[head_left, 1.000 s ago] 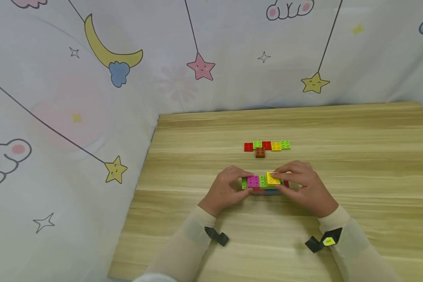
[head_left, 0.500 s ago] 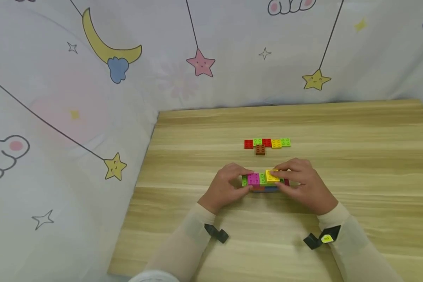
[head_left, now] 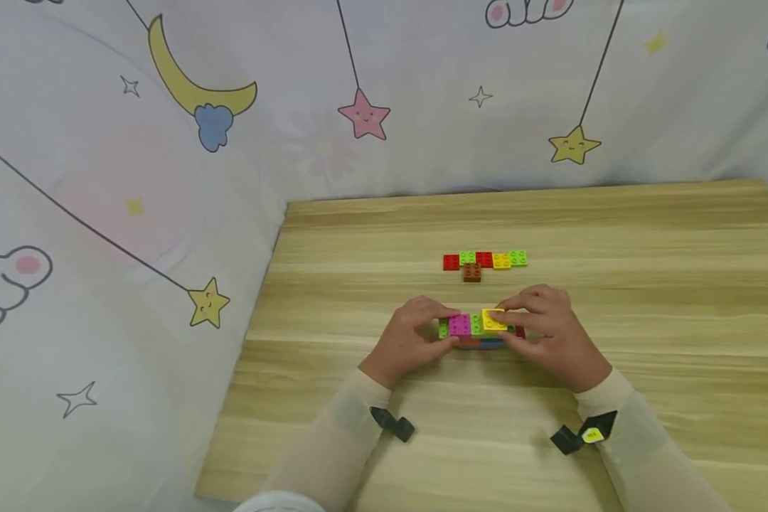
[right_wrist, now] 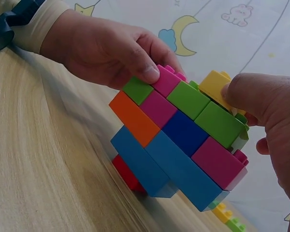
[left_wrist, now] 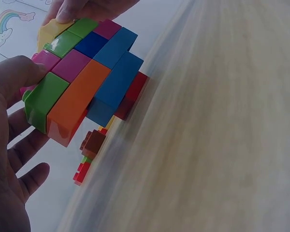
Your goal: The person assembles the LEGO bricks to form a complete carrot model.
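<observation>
A wall of stacked toy building bricks stands on the table, with a red brick lowest, blue and orange bricks above, then green, magenta and dark blue ones. My left hand pinches the magenta brick on top at the left, thumb on the near face, fingers behind. On the right, my right hand pinches a yellow brick at the top, over the green bricks. In the right wrist view the yellow brick looks slightly tilted, and the thumb hides part of its face.
Behind the wall lies a row of loose red, green and yellow bricks, with a brown brick in front. The wooden table meets a printed cloth backdrop at its back and left edges.
Between the first frame and now the yellow brick shifts slightly left with my right fingers. My left hand keeps its hold, and the head view tips down a little.
</observation>
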Demonstrator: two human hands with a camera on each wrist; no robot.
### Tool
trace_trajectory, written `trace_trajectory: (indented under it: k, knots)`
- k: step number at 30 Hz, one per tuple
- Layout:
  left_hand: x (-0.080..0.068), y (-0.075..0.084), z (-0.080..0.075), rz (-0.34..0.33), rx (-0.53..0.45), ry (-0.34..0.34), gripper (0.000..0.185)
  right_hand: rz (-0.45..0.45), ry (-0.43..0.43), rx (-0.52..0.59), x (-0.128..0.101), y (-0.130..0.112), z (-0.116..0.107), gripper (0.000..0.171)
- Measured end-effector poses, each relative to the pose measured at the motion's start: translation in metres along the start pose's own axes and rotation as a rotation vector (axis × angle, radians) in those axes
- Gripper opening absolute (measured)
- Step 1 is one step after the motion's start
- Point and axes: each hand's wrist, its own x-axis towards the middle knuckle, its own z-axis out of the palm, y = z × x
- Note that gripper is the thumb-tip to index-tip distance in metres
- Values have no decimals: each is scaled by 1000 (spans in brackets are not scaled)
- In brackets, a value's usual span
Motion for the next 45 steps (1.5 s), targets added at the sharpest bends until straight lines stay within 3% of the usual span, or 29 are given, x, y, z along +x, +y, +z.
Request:
trace_trajectory:
  k: [4,10,15,19,23,26,29,32,36,45]
  knots:
    - [-1,-1,3,4,7,4,36,12,2,7,-3,0,0,28]
    - [-1,-1,6,12,13,9,36,65,-10,31,-7,0,0,42]
    - [0,-1,7,4,9,6,37,129,49,116,-10,3,0,49]
    - [2,-1,7,-2,9,2,38,192,84,161,-14,6,-1,50]
    - [3,-1,8,-4,13,-2,37,195,67,161,-15,10,0,50]
    - [3,-5,8,-25,-23,-3,35,187,44,138,-15,10,4,51]
    - [7,-14,6,-88,-103,10,33,187,30,115,-15,8,7,51]
    - [15,-25,0,-199,-136,31,30,178,31,114,-14,8,11,52]
    - [32,-39,-6,-307,-65,31,28,167,30,118,-12,9,14,51]
    - [76,-62,1,-278,152,-119,40,180,16,108,-12,9,13,52]
